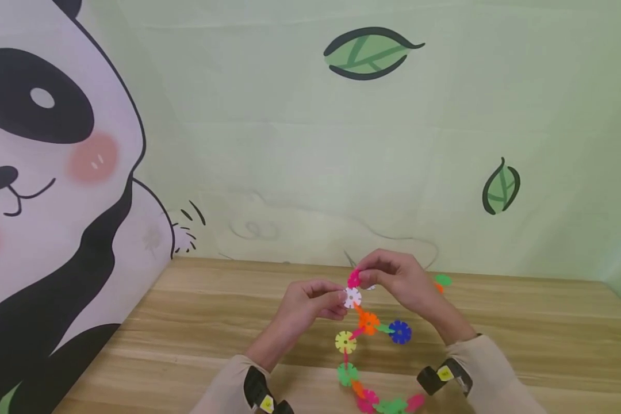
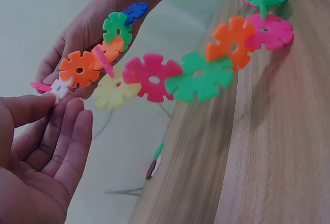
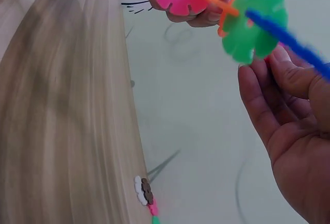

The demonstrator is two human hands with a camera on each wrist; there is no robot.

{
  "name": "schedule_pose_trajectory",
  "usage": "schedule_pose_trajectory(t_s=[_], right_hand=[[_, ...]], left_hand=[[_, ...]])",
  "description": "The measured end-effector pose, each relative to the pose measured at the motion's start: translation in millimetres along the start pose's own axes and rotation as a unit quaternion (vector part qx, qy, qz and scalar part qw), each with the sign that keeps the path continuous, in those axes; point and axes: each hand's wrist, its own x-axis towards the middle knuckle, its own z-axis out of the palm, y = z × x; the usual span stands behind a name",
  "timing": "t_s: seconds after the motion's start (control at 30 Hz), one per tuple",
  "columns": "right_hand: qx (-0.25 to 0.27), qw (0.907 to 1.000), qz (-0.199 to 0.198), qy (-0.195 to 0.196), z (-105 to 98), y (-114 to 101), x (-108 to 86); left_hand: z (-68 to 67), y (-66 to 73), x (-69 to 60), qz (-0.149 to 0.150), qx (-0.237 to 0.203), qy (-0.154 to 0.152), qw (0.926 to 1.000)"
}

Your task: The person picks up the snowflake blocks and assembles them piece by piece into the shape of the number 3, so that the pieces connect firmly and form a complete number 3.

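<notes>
My left hand (image 1: 307, 302) pinches a white notched disc (image 1: 353, 298) between thumb and fingers. Just above it, my right hand (image 1: 403, 282) pinches a small pink notched disc (image 1: 353, 279), which touches or sits in the white one; the join is too small to tell. From the white disc hangs a chain of interlocking plastic discs, with an orange disc (image 1: 369, 324), a yellow disc (image 1: 345, 342) and a green disc (image 1: 348, 374) among them. A side branch ends in a blue disc (image 1: 400, 332). In the right wrist view, another green disc (image 3: 258, 25) partly hides the right fingertips.
Below the hands lies a wood-grain tabletop (image 1: 186, 345), backed by a pale green wall cloth (image 1: 269, 144) printed with a panda and leaves. Near the table's back edge are other discs, including a green one (image 1: 443, 280), a white one (image 3: 138, 190) and a brown one (image 3: 147, 190).
</notes>
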Motion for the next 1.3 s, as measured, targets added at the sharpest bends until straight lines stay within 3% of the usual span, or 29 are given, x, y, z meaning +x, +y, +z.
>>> schedule_pose_trajectory(t_s=[0.23,0.57,0.83,1.3], right_hand=[[0.026,0.9996,0.01,-0.003,3.6,4.2,0.1],[0.055,0.9976,-0.042,-0.005,7.0,8.5,-1.2],[0.039,0.9992,-0.01,-0.002,10.4,3.2,-2.8],[-0.004,0.9985,0.035,-0.043,4.0,-6.6,-3.4]], left_hand=[[1.6,0.1,-1.2,0.003,-0.011,-0.009,0.9999],[4.3,2.5,-3.3,0.0,-0.025,-0.015,0.9996],[3.8,1.8,-3.9,0.005,-0.031,-0.003,0.9995],[4.2,1.3,-4.3,-0.009,0.009,0.006,0.9999]])
